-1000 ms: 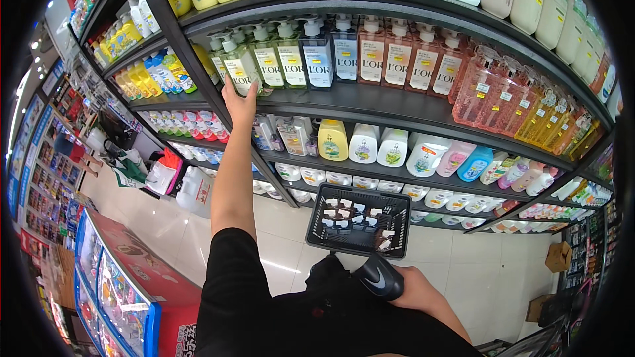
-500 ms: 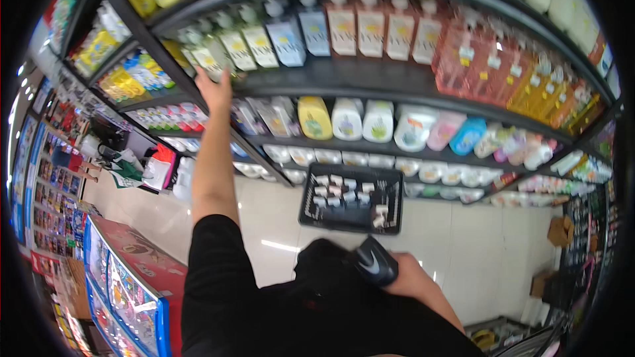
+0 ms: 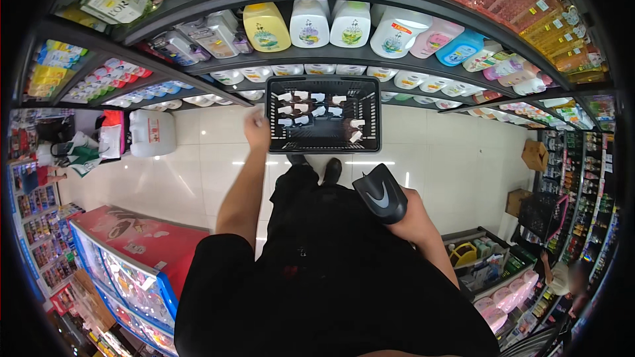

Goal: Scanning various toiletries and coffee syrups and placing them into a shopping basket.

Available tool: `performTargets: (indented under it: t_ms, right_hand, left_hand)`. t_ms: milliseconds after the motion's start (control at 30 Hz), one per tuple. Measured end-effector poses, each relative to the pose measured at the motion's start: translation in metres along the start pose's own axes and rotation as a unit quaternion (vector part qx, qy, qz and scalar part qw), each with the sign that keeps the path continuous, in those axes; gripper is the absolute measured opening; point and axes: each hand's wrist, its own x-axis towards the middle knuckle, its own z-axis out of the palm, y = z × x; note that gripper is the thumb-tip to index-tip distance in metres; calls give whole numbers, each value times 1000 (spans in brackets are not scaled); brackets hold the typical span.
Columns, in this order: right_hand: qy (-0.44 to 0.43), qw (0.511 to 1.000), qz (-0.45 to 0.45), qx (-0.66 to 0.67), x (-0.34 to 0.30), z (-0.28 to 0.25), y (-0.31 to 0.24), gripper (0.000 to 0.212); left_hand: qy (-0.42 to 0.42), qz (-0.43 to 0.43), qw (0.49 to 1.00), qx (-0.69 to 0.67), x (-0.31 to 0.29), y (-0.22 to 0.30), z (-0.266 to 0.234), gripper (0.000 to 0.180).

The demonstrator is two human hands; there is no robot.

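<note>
My right hand (image 3: 411, 220) is wrapped around the handle of a black handheld barcode scanner (image 3: 381, 196), held in front of my body. My left hand (image 3: 257, 129) is at the left side of a black plastic basket (image 3: 372, 133); its fingers are smeared by motion, and whether it touches the rim cannot be told. Inside the basket stand several small dark items with white tops (image 3: 319, 111), grouped in rows, with a few apart at the right. Bottles of green liquid soap (image 3: 118, 1) with pale labels stand on the shelf at the upper left.
Beyond the basket, a dark shelf (image 3: 235, 59) holds yellow, white, pink and blue bottles. A white jug (image 3: 152, 133) stands on the tiled floor (image 3: 450, 158) at the left. A red-topped chest cabinet (image 3: 145, 241) is nearer left, and cardboard boxes (image 3: 534, 156) lie right, with a person (image 3: 567, 277) at the lower right.
My left hand has come back from the green soap bottles on the shelf, down to beside the basket. The view has tilted downward, and the scanner stays in my right hand.
</note>
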Motion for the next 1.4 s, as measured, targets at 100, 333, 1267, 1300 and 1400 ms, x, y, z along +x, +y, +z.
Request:
performTargets:
  t_ms: [100, 333, 1267, 1300, 1400]
  right_hand:
    - [22, 1000, 13, 17, 12, 8, -16, 40]
    - [49, 997, 66, 3, 39, 25, -53, 40]
    - [-4, 995, -66, -71, 96, 82, -107, 60]
    - [7, 996, -62, -62, 94, 82, -101, 60]
    - [35, 996, -71, -36, 88, 74, -94, 59]
  left_hand:
    - [-211, -142, 967, -6, -61, -61, 25, 36]
    - [-455, -327, 829, 5, -63, -77, 62, 38]
    - [131, 378, 916, 19, 318, 430, -244, 50]
    - [152, 386, 909, 40, 325, 429, -242, 49]
    - [173, 404, 895, 71, 327, 431, -244, 43]
